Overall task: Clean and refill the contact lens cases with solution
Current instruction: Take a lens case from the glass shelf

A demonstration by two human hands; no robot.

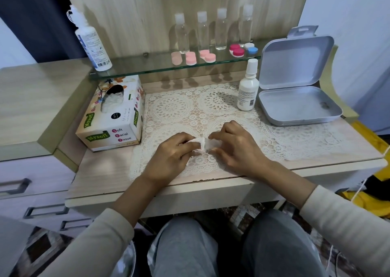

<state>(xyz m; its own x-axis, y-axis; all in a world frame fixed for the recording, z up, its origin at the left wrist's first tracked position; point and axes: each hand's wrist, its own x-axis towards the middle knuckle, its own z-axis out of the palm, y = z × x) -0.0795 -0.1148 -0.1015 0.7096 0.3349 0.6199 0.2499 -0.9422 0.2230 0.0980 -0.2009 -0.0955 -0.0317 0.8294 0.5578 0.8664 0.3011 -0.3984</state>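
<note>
1. We log the contact lens cases [191,58] in a row on the glass shelf [137,65] at the back. The pale pink ones are to the left, with a red-and-white one and a blue-and-white one to the right. All are well apart from the hands.
2. A crumpled white tissue [201,147] is held between both hands, just above the lace mat [190,108], near the front centre. We cannot tell whether anything is wrapped inside it.
3. The left hand [171,156] has its fingers curled and grips the tissue's left part.
4. The right hand [234,148] pinches the tissue's right end with thumb and forefinger. Its other fingers are bent, with their tips close to the mat.
5. A large white bottle [91,42] stands at the shelf's left end, and four clear bottles [182,34] stand behind the cases. A small white bottle [248,86] stands upright at the mat's right rear, just beside an open grey tin [299,105].
6. A tissue box [114,114] bounds the mat on the left and the tin bounds it on the right. Open mat lies between them, behind the hands.
7. The front edge of the tabletop [101,171] runs under the forearms. The shelf overhangs the rear of the tabletop.
</note>
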